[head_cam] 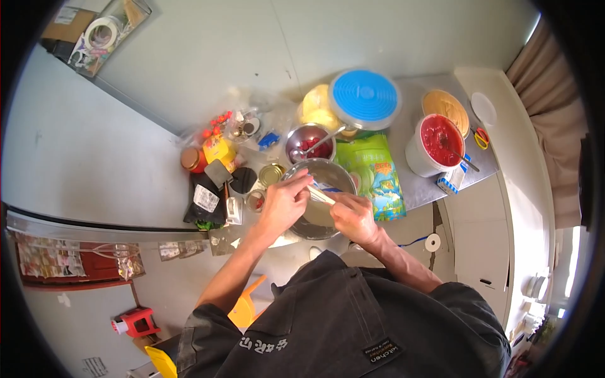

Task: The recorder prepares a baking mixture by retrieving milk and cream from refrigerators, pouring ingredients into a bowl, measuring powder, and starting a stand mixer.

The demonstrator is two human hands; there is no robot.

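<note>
My right hand (354, 215) is closed around a pale, slim-handled utensil (322, 194) that slants over a large metal bowl (317, 232). With bent fingers, my left hand (287, 201) is at the utensil's upper left end; whether it grips it is hard to tell. Something blue and white shows in the bowl beneath the utensil. Behind stands a smaller metal bowl (294, 134) of red pieces, a ladle (326, 140) lying across it. A green printed bag (373, 175) lies to the right of the large bowl.
At the right, a white bucket (418, 151) of red pulp holds a spoon, near scissors (481, 138) and a small box (454, 177). A blue-lidded container (366, 99) stands at the back. Left are an open can (272, 175), a small jar (255, 201) and a black bag (204, 208).
</note>
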